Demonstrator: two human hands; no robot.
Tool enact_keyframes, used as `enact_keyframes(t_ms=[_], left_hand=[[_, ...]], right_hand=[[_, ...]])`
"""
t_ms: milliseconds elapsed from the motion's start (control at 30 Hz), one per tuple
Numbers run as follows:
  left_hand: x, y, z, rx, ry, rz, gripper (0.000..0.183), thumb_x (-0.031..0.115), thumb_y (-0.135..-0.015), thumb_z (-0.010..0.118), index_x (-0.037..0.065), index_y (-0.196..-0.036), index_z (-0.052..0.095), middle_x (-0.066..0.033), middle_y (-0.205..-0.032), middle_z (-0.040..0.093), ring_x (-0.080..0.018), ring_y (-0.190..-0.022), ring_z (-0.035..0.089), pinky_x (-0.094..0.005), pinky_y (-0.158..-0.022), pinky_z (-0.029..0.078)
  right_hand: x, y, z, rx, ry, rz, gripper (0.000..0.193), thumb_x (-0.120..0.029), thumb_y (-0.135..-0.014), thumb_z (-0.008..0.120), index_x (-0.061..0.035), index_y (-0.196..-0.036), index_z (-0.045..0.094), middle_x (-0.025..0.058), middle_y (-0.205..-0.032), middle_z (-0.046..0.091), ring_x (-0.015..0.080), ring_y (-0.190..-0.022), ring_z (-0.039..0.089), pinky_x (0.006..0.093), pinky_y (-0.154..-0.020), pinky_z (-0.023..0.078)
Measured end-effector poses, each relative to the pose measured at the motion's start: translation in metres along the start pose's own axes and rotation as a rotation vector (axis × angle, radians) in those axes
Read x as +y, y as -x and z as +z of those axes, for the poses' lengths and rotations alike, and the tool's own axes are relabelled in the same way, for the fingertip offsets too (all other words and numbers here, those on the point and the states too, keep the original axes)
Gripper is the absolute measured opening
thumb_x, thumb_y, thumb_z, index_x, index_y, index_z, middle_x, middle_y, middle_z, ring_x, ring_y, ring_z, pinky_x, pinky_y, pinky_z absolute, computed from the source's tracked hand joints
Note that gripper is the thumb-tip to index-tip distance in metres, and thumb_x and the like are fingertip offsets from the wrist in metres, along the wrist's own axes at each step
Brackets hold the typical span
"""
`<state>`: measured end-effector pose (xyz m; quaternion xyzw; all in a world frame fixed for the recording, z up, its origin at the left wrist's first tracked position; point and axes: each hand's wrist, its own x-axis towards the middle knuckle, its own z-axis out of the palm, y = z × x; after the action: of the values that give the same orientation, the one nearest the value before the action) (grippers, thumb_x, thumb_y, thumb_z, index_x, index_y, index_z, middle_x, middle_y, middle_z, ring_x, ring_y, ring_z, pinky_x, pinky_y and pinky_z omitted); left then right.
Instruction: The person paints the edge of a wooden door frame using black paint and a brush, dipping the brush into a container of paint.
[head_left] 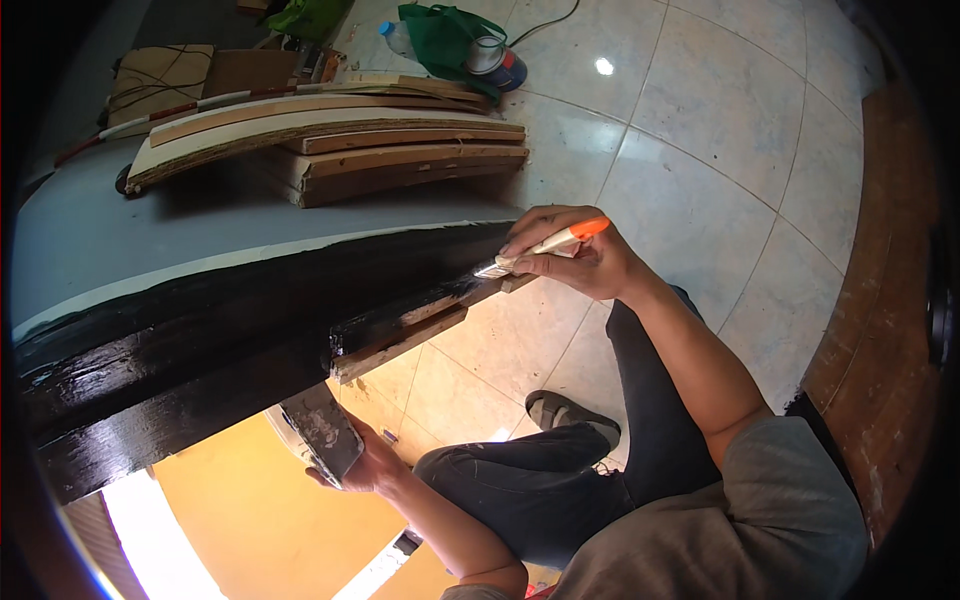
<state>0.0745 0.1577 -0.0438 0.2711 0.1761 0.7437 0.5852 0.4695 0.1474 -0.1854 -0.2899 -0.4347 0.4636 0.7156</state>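
My right hand point(608, 268) is closed around a paintbrush point(560, 239) with a pale handle and an orange end. The bristles touch the right end of a long board point(190, 325) coated in glossy black, close to its near edge. Bare wood shows along a strip point(405, 342) under that edge. Lower down, my left hand point(376, 458) grips a small paint-smeared container point(328, 436) from the side, just below the board. What the container holds is hidden from this angle.
Beyond the board, a grey surface point(90, 255) carries stacked wooden planks point(400, 150). On the tiled floor point(690, 130) are a green bag point(440, 40), a can point(497, 62) and a plastic bottle point(397, 40). Brown wood point(850, 370) stands at the right.
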Motion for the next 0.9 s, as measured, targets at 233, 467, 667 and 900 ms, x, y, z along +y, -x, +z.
enact_keyframes(t_ms=[233, 467, 667, 900], left_hand=[[-0.003, 0.000, 0.000, 0.004, -0.062, 0.018, 0.080, 0.040, -0.096, 0.073, -0.004, -0.156, 0.045, -0.0252, -0.161, 0.047, -0.0397, -0.152, 0.042, -0.0534, -0.129, 0.031], [-0.006, 0.001, 0.001, 0.025, -0.045, 0.013, 0.081, 0.040, -0.096, 0.073, -0.005, -0.157, 0.043, -0.0245, -0.162, 0.046, -0.0399, -0.153, 0.041, -0.0537, -0.130, 0.030], [-0.002, 0.000, 0.001, 0.028, -0.033, 0.021, 0.082, 0.040, -0.096, 0.073, -0.004, -0.158, 0.042, -0.0242, -0.163, 0.045, -0.0395, -0.153, 0.040, -0.0534, -0.130, 0.030], [-0.006, 0.000, 0.004, 0.046, -0.059, 0.048, 0.081, 0.039, -0.096, 0.073, -0.004, -0.158, 0.042, -0.0238, -0.163, 0.045, -0.0396, -0.153, 0.041, -0.0535, -0.130, 0.030]], right_hand=[[-0.010, -0.008, 0.014, -0.006, -0.120, 0.074, 0.019, -0.002, -0.093, 0.080, -0.0051, -0.112, 0.078, 0.0077, -0.111, 0.075, 0.0136, -0.098, 0.073, 0.0278, -0.077, 0.062], [-0.032, -0.018, 0.022, -0.019, -0.129, -0.160, 0.020, 0.005, -0.094, 0.076, -0.0004, -0.113, 0.077, 0.0148, -0.112, 0.073, 0.0197, -0.100, 0.075, 0.0309, -0.085, 0.066], [0.010, 0.012, 0.003, 0.054, -0.025, 0.034, 0.016, 0.000, -0.096, 0.075, -0.0033, -0.112, 0.076, 0.0079, -0.112, 0.075, 0.0163, -0.104, 0.074, 0.0309, -0.092, 0.063], [0.040, 0.020, 0.003, 0.166, -0.151, 0.109, 0.018, -0.007, -0.098, 0.076, -0.0004, -0.114, 0.073, 0.0097, -0.109, 0.077, 0.0154, -0.103, 0.073, 0.0293, -0.093, 0.061]])
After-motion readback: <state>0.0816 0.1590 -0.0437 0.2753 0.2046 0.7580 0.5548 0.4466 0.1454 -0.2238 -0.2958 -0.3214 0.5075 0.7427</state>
